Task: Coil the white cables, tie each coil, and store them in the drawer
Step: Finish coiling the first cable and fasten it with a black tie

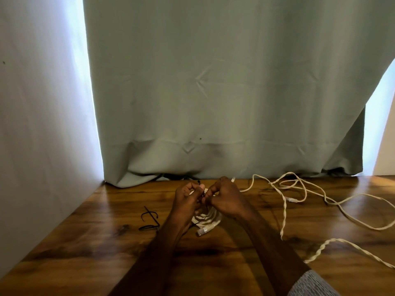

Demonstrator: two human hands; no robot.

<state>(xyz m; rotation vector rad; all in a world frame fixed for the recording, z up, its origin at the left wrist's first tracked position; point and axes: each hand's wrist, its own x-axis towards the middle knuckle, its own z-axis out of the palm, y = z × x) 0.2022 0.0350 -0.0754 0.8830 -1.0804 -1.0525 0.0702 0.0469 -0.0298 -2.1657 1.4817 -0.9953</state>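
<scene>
At lower centre of the frame, the left hand (pixel 188 199) and right hand (pixel 222 199) each pinch a thin black tie (pixel 203 196) over a coiled white cable (pixel 206 221) on the wooden table (pixel 85 242). This first coil looks not yet tied. At right, loose cables (pixel 299 189) remain uncoiled; spare ties (pixel 149 218) wait at left. No drawer shows.

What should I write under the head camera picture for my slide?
Both hands, left hand and right hand, pinch a black tie round a coiled white cable on a wooden table.
</scene>
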